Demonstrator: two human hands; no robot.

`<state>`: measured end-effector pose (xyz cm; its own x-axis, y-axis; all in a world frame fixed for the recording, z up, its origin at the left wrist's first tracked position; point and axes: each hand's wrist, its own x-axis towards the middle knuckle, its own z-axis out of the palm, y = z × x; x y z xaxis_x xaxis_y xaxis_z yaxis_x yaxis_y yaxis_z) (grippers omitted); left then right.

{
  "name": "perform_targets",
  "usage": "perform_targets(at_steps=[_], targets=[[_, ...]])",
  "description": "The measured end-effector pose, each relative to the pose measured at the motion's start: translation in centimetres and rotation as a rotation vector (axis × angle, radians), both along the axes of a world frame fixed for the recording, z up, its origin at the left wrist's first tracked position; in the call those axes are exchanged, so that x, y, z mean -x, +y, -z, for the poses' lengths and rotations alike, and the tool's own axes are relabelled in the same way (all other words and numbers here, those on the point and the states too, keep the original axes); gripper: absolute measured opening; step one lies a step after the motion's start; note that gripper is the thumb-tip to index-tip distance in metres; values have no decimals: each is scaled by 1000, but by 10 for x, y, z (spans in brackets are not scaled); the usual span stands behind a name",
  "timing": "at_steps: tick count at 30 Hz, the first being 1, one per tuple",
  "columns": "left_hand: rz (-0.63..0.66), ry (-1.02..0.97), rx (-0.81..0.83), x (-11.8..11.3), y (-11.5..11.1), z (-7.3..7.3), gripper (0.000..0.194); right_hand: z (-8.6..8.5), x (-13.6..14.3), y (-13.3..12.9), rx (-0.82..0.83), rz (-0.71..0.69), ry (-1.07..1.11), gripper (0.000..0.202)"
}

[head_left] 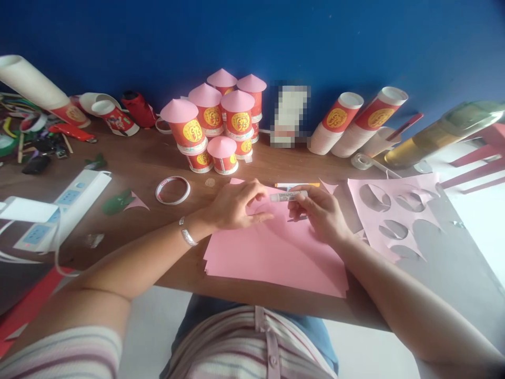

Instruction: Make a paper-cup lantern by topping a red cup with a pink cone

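My right hand (321, 213) grips a small white, translucent glue tube (287, 196) with printed text, held nearly level above the paper. A dark, pointed bit, too small to name, shows below those fingers. Facing the tube's left end is my left hand (240, 208), its thumb and curled fingers apart with nothing between them. Both hands are over a stack of pink paper (272, 252) near the table's front edge. An orange and white pen (296, 185) lies just behind the tube.
Red paper cups with pink cone tops (193, 129) stand at the back. Cup stacks (335, 123) lean right of them. A tape roll (172, 190) and power strip (65, 210) lie left. Pink paper with cut-out circles (373, 216) and a bottle (437, 134) are right.
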<state>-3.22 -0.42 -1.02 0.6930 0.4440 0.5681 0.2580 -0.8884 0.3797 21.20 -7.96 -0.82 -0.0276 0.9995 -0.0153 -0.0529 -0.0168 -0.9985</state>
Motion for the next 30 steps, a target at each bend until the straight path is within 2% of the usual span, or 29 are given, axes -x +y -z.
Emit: perform_targets(at_steps=[2, 3, 8, 12, 19, 25, 27, 30], targets=[[-35, -41, 125, -3, -4, -2, 52, 3, 2, 0, 26, -41, 59, 47], [-33, -49, 156, -5, -7, -2, 52, 4, 4, 0, 30, -55, 64, 47], [7, -157, 127, -14, -15, -1, 15, 4, 6, -4, -21, -33, -75, 48], [-49, -193, 126, -15, -16, -3, 14, 4, 3, -2, -63, 35, -139, 46], [-70, -202, 250, -12, -13, -10, 13, 1, -4, 1, -312, 57, -318, 30], [-18, -204, 164, -12, -15, -9, 10, 1, -2, 1, -45, -101, -179, 45], [-15, -212, 221, -13, -15, -10, 10, 2, -1, 0, -47, -65, -184, 49], [-19, -235, 423, -14, -13, -9, 16, 4, -3, 0, -158, -2, -295, 48]])
